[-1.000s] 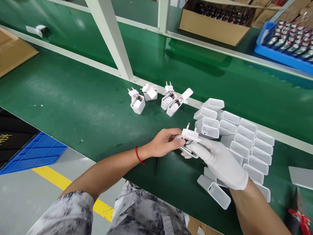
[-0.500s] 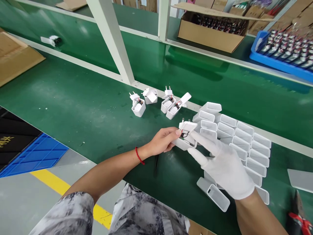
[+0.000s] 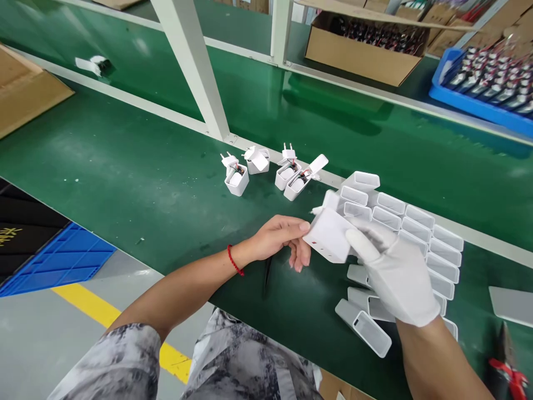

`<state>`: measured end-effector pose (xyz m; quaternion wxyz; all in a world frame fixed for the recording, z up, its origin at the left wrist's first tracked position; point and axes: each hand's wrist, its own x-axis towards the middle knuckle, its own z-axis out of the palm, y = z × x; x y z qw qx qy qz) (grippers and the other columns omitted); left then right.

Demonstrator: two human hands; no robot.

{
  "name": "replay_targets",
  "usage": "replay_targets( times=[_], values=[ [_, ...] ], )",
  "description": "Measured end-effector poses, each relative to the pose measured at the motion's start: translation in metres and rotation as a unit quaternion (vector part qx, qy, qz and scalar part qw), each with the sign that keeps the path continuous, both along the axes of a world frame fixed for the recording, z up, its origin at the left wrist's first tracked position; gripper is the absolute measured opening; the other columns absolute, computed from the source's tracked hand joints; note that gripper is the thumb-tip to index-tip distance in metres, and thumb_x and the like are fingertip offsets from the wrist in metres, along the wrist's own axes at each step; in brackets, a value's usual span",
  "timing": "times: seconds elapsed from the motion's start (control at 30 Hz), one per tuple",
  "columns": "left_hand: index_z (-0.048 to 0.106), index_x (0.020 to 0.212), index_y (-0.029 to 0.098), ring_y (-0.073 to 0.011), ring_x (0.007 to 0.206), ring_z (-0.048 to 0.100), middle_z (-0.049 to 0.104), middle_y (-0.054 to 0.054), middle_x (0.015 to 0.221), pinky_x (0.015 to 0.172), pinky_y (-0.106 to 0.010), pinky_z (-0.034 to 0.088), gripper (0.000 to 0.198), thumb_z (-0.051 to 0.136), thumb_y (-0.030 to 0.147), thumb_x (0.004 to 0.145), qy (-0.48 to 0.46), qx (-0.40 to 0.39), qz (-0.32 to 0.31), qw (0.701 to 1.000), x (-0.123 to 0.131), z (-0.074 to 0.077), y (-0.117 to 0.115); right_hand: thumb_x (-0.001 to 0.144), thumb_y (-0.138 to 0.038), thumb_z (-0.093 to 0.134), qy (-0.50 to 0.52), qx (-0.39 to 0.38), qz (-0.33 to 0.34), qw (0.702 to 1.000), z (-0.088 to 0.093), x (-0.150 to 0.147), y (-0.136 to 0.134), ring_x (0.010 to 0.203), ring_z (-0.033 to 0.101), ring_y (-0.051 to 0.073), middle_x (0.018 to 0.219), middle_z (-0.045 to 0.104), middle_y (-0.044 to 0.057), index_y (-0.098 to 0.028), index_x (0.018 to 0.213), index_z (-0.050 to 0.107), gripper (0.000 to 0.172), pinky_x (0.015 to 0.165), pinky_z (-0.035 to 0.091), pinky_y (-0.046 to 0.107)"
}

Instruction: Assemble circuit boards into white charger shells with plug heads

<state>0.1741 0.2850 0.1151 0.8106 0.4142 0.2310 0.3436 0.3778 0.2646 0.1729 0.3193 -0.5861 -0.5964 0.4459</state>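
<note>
My right hand, in a white glove, grips a white charger housing with its plug cap tilted away from me. My bare left hand, with a red string at the wrist, touches the housing's left edge with thumb and forefinger. Both hands hover above the green belt. Just right of them lies a stack of empty white shells, several in rows. Beyond my hands stand several half-assembled chargers with open caps and wires showing.
A white frame post rises from the belt's far rail. Cardboard boxes and a blue tray of parts sit at the back. Red-handled pliers lie at the right edge, a blue crate on the floor at the left.
The charger has been turned over so its flat back faces me. My right hand went from fingers spread over it to gripping it; my left hand slid to its left edge.
</note>
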Motion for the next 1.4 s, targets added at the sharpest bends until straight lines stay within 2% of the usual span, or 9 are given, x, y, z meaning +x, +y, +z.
replay_targets(
  times=[0.17, 0.37, 0.57, 0.7, 0.8, 0.9, 0.97, 1.17, 1.4],
  values=[
    [0.062, 0.068, 0.011, -0.0162, 0.052, 0.068, 0.070, -0.008, 0.060, 0.046, -0.023, 0.052, 0.059, 0.065, 0.068, 0.080, 0.007, 0.000, 0.004, 1.000, 0.000, 0.000, -0.001, 0.084, -0.053, 0.072, 0.168, -0.127, 0.020, 0.977, -0.006, 0.001, 0.005, 0.088, 0.069, 0.022, 0.110, 0.072, 0.005, -0.024, 0.108, 0.075, 0.038, 0.072, 0.062, 0.036],
    [0.062, 0.064, 0.010, -0.0144, 0.051, 0.067, 0.070, -0.008, 0.059, 0.047, -0.022, 0.051, 0.063, 0.060, 0.071, 0.082, 0.009, -0.004, 0.021, 1.000, 0.003, -0.001, 0.000, 0.080, -0.054, 0.074, 0.169, -0.153, 0.006, 0.974, -0.008, -0.003, 0.008, 0.078, 0.068, 0.022, 0.093, 0.072, 0.007, -0.022, 0.101, 0.076, 0.038, 0.060, 0.062, 0.033],
    [0.062, 0.066, 0.010, -0.0138, 0.051, 0.065, 0.068, -0.007, 0.057, 0.048, -0.023, 0.050, 0.064, 0.060, 0.072, 0.080, 0.031, 0.000, 0.027, 0.999, 0.002, 0.002, 0.001, 0.084, -0.053, 0.071, 0.165, -0.152, 0.028, 0.974, -0.011, 0.001, 0.009, 0.082, 0.068, 0.022, 0.100, 0.071, 0.006, -0.024, 0.106, 0.074, 0.037, 0.067, 0.062, 0.036],
    [0.064, 0.072, 0.011, -0.0147, 0.058, 0.066, 0.069, -0.007, 0.065, 0.053, -0.024, 0.051, 0.060, 0.061, 0.070, 0.081, 0.058, 0.026, 0.033, 0.997, 0.002, 0.001, 0.001, 0.088, -0.053, 0.066, 0.074, -0.080, 0.064, 0.992, -0.011, 0.001, 0.006, 0.096, 0.067, 0.026, 0.110, 0.070, 0.005, -0.026, 0.115, 0.070, 0.039, 0.084, 0.058, 0.042],
    [0.069, 0.091, 0.013, -0.0165, 0.081, 0.068, 0.072, -0.008, 0.087, 0.069, -0.026, 0.055, 0.051, 0.067, 0.062, 0.081, 0.074, 0.079, 0.107, 0.988, 0.004, -0.004, 0.000, 0.088, -0.046, 0.066, -0.066, 0.044, 0.053, 0.995, -0.011, -0.005, 0.002, 0.104, 0.066, 0.027, 0.117, 0.069, 0.006, -0.025, 0.116, 0.069, 0.035, 0.089, 0.056, 0.043],
    [0.064, 0.119, 0.020, -0.0202, 0.107, 0.062, 0.067, -0.008, 0.115, 0.085, -0.028, 0.053, 0.052, 0.077, 0.050, 0.078, 0.068, 0.129, 0.172, 0.974, 0.006, -0.011, -0.002, 0.093, -0.037, 0.060, -0.218, 0.226, 0.079, 0.946, -0.013, -0.013, -0.003, 0.103, 0.066, 0.026, 0.117, 0.068, 0.007, -0.026, 0.111, 0.071, 0.023, 0.081, 0.057, 0.038],
    [0.059, 0.126, 0.023, -0.0210, 0.111, 0.061, 0.065, -0.008, 0.120, 0.087, -0.029, 0.052, 0.058, 0.081, 0.043, 0.076, 0.063, 0.146, 0.191, 0.969, 0.007, -0.013, -0.003, 0.097, -0.033, 0.056, -0.287, 0.306, 0.109, 0.901, -0.013, -0.017, -0.005, 0.095, 0.067, 0.023, 0.109, 0.068, 0.007, -0.026, 0.105, 0.071, 0.019, 0.069, 0.056, 0.033],
    [0.061, 0.117, 0.020, -0.0174, 0.096, 0.066, 0.070, -0.006, 0.102, 0.090, -0.030, 0.052, 0.056, 0.086, 0.039, 0.070, 0.061, 0.147, 0.246, 0.956, 0.009, -0.012, -0.005, 0.101, -0.027, 0.048, -0.367, 0.354, 0.169, 0.843, -0.014, -0.017, -0.005, 0.072, 0.060, 0.015, 0.094, 0.065, 0.004, -0.023, 0.097, 0.070, 0.023, 0.053, 0.042, 0.025],
    [0.068, 0.111, 0.022, -0.0147, 0.089, 0.064, 0.067, -0.003, 0.094, 0.082, -0.026, 0.054, 0.042, 0.084, 0.036, 0.074, -0.025, 0.139, 0.239, 0.961, 0.007, -0.009, 0.000, 0.100, -0.021, 0.044, -0.365, 0.336, 0.204, 0.844, -0.015, -0.017, -0.003, 0.073, 0.060, 0.016, 0.094, 0.063, 0.006, -0.021, 0.097, 0.071, 0.027, 0.052, 0.040, 0.025]
  ],
)
